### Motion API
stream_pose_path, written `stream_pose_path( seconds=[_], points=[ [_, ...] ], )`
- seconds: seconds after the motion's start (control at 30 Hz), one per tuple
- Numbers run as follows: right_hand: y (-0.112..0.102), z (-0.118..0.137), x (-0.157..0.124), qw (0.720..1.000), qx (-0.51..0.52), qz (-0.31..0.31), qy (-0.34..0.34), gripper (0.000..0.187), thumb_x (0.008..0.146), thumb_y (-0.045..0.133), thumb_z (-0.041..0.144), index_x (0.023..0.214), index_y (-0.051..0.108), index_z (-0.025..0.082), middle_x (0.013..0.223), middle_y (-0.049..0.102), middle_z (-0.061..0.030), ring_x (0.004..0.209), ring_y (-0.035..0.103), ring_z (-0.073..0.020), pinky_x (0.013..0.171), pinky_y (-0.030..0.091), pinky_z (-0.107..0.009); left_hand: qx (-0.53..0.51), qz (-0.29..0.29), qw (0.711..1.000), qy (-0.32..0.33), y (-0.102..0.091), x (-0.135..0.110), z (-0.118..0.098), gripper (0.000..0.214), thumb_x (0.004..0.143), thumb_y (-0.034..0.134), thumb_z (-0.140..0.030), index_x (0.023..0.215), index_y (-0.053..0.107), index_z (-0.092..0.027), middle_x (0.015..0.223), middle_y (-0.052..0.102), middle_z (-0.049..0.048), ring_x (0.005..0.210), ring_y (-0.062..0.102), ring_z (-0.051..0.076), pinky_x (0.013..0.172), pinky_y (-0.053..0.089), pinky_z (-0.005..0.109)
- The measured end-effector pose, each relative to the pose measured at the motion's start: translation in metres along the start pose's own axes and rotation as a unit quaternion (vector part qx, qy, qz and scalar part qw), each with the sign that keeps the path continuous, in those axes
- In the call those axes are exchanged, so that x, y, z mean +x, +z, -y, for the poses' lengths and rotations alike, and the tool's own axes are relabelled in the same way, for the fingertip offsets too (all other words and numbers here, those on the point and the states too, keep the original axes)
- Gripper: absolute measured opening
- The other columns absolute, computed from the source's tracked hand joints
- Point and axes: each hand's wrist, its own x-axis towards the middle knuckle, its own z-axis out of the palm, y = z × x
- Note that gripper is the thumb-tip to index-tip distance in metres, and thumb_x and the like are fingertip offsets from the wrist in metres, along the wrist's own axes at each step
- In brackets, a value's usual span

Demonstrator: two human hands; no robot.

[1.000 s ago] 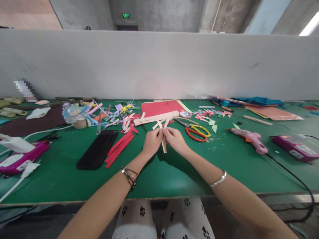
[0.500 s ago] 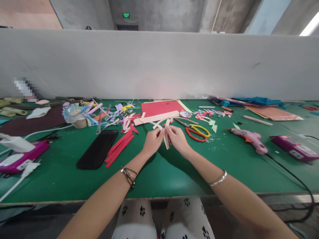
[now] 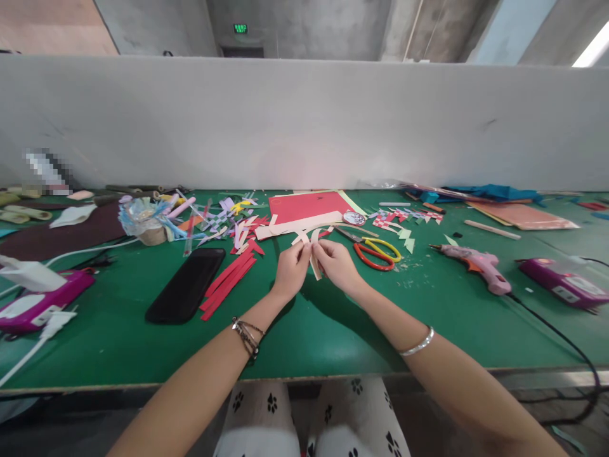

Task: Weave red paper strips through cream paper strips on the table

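Observation:
My left hand and my right hand meet above the middle of the green table, fingers pinched on crossed cream paper strips. The strips stick up and down between the fingertips. Red paper strips lie on the table to the left of my left hand. Scissors with red and yellow handles lie just right of my right hand. A red paper sheet with cream strips on it lies behind my hands.
A black phone lies left of the red strips. A pink glue gun with a black cord sits at the right, purple devices at both table ends. Coloured paper scraps litter the back. A grey partition wall stands behind the table.
Both hands stayed together and shifted slightly away from me. The cream strips were turned a little between the fingers, and less of the lower end hangs below the hands.

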Motion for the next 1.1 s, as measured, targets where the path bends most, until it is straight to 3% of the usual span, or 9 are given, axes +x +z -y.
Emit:
stream_pose_path(
  seconds=[0.13, 0.43, 0.6, 0.8, 1.1],
  points=[
    [-0.0001, 0.0007, -0.0005, 1.000, 0.004, 0.004, 0.014, 0.031, 0.075, 0.040, 0.030, 0.047, 0.033, 0.019, 0.037, 0.035, 0.0072, 0.035, 0.032, -0.0050, 0.039, 0.025, -0.019, -0.015, -0.014, 1.000, -0.015, -0.0006, 0.0006, 0.0011, 0.030, 0.080, 0.034, -0.028, 0.052, 0.031, -0.019, 0.045, 0.029, -0.0070, 0.043, 0.029, 0.008, 0.045, 0.025, 0.020],
    [-0.0001, -0.0044, 0.0020, 0.999, 0.031, -0.027, 0.021, 0.030, 0.077, 0.037, 0.036, 0.052, 0.036, 0.019, 0.040, 0.033, 0.0076, 0.037, 0.031, -0.0058, 0.040, 0.025, -0.020, 0.031, 0.088, 0.996, 0.005, -0.0012, 0.0012, 0.0024, 0.031, 0.079, 0.034, -0.031, 0.051, 0.033, -0.018, 0.045, 0.034, -0.0057, 0.045, 0.033, 0.008, 0.046, 0.024, 0.021],
    [0.0013, -0.0049, 0.0003, 1.000, -0.009, 0.013, -0.007, 0.030, 0.077, 0.037, 0.036, 0.053, 0.036, 0.019, 0.042, 0.035, 0.0068, 0.039, 0.034, -0.0066, 0.042, 0.025, -0.020, 0.043, 0.053, 0.998, -0.001, -0.0026, 0.0010, 0.0023, 0.031, 0.080, 0.032, -0.030, 0.051, 0.035, -0.018, 0.046, 0.037, -0.0048, 0.046, 0.034, 0.009, 0.047, 0.024, 0.021],
    [0.0010, -0.0024, -0.0010, 1.000, -0.010, 0.018, -0.020, 0.034, 0.078, 0.036, 0.033, 0.047, 0.032, 0.019, 0.037, 0.034, 0.0063, 0.037, 0.034, -0.0067, 0.041, 0.026, -0.020, 0.022, 0.010, 1.000, -0.010, 0.0009, -0.0005, 0.0012, 0.033, 0.080, 0.034, -0.031, 0.050, 0.031, -0.018, 0.044, 0.030, -0.0056, 0.045, 0.031, 0.008, 0.046, 0.023, 0.022],
    [0.0038, -0.0008, -0.0015, 0.998, 0.038, 0.003, 0.048, 0.033, 0.077, 0.036, 0.029, 0.047, 0.033, 0.019, 0.035, 0.035, 0.0079, 0.030, 0.030, -0.0046, 0.037, 0.024, -0.019, -0.012, -0.022, 0.999, -0.040, -0.0020, 0.0003, -0.0003, 0.033, 0.081, 0.032, -0.030, 0.050, 0.028, -0.019, 0.045, 0.029, -0.0062, 0.044, 0.031, 0.008, 0.045, 0.026, 0.021]
  ],
)
